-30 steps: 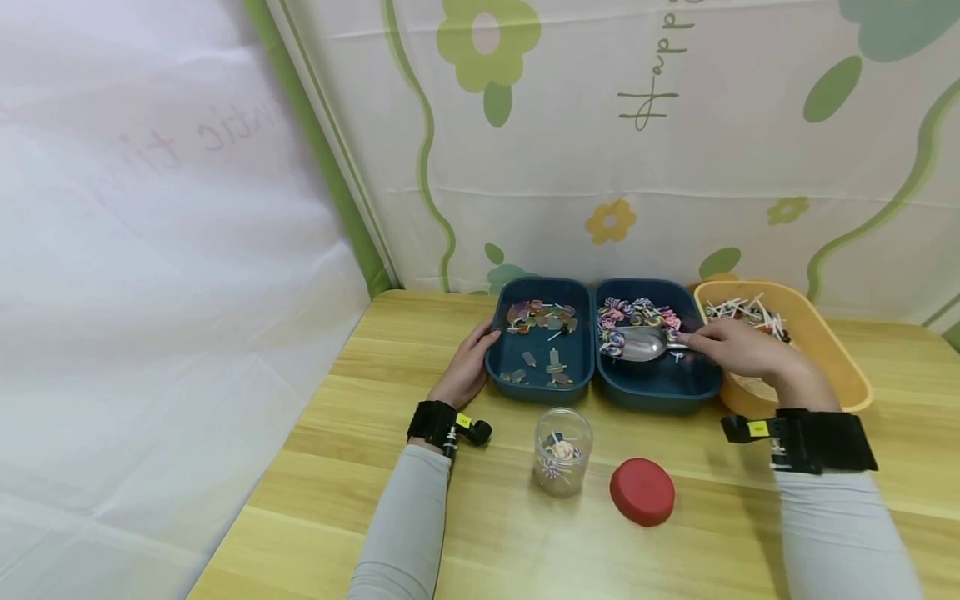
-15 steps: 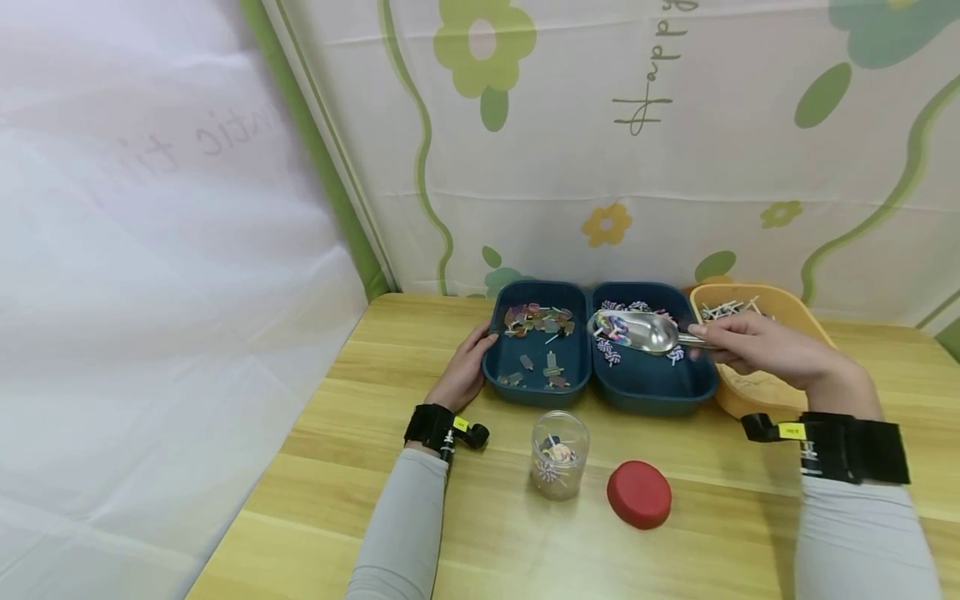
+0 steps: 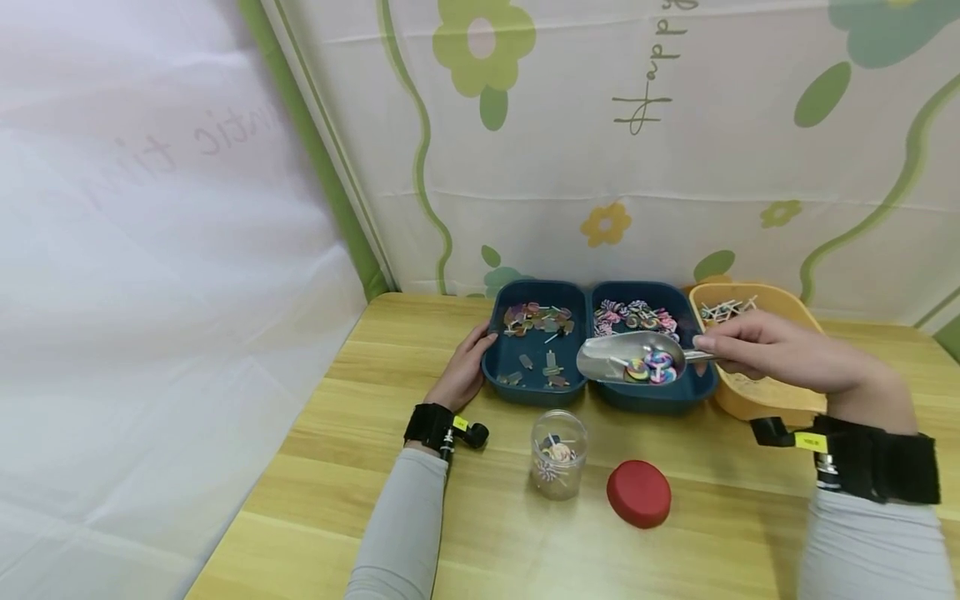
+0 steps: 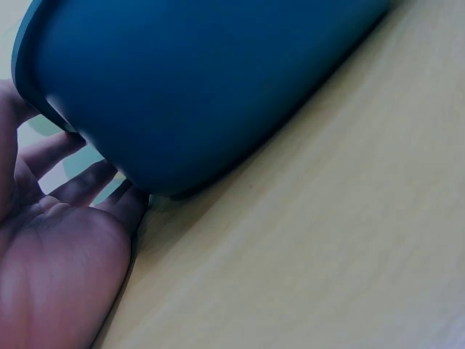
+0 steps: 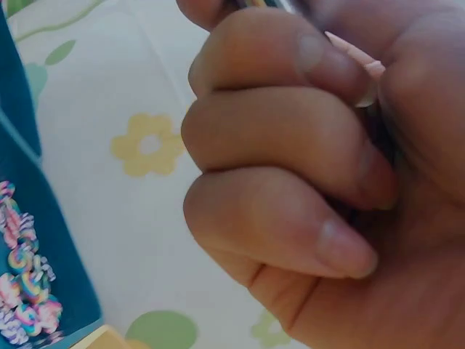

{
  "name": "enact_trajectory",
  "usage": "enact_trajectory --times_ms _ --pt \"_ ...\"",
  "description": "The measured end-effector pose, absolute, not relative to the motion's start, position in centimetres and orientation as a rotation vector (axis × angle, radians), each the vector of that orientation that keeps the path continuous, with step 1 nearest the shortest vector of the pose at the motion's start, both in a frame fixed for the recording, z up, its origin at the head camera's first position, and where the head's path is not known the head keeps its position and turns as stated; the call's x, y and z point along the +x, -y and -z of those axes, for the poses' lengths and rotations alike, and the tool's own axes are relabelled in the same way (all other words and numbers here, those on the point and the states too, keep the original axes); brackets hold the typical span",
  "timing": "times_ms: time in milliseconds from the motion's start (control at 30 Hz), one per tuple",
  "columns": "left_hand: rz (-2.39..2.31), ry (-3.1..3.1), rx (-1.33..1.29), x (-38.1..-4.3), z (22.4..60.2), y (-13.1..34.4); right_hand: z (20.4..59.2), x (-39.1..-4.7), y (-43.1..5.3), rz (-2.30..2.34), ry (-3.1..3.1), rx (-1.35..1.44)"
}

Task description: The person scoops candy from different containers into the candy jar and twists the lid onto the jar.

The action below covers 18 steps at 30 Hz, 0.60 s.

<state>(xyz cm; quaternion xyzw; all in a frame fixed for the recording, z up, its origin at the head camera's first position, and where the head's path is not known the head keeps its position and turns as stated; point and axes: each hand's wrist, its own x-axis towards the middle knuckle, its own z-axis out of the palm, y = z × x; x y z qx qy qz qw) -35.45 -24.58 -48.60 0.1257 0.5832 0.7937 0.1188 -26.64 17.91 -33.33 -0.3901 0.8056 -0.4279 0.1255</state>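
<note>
My right hand (image 3: 780, 350) grips the handle of a metal scoop (image 3: 600, 360), held above the middle blue bin (image 3: 652, 402). Several small swirl lollipop charms (image 3: 656, 365) lie in the scoop. In the right wrist view the fingers (image 5: 269, 138) curl round the handle, mostly hiding it. At the outer left side of the left blue bin (image 3: 536, 395) rests my left hand (image 3: 461, 371); the left wrist view shows its extended fingers (image 4: 83, 182) touching the bin wall. Nearer me stands a clear plastic cup (image 3: 559, 458) with some charms inside.
A red round lid (image 3: 639, 493) lies on the wooden table (image 3: 510, 550), right of the cup. At the right stands a yellow bin (image 3: 772, 404) with white-stick pieces, partly behind the right hand. A patterned cloth (image 3: 525, 167) hangs behind the bins.
My right hand has lifted the scoop out of the middle bin's charms, drawing it rightward and toward me. The charms have slid from its tip toward the handle. My left hand stays put.
</note>
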Motion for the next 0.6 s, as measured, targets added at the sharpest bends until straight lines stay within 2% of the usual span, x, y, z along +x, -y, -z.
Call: enact_trajectory --times_ms 233,600 --pt "-2.330 -1.692 0.362 -35.5 48.7 24.6 32.4 -25.2 -16.9 1.178 -2.309 -1.410" --pt "-2.326 -1.720 0.325 -35.7 48.6 24.5 31.5 -23.9 -15.4 1.005 -2.387 -1.384"
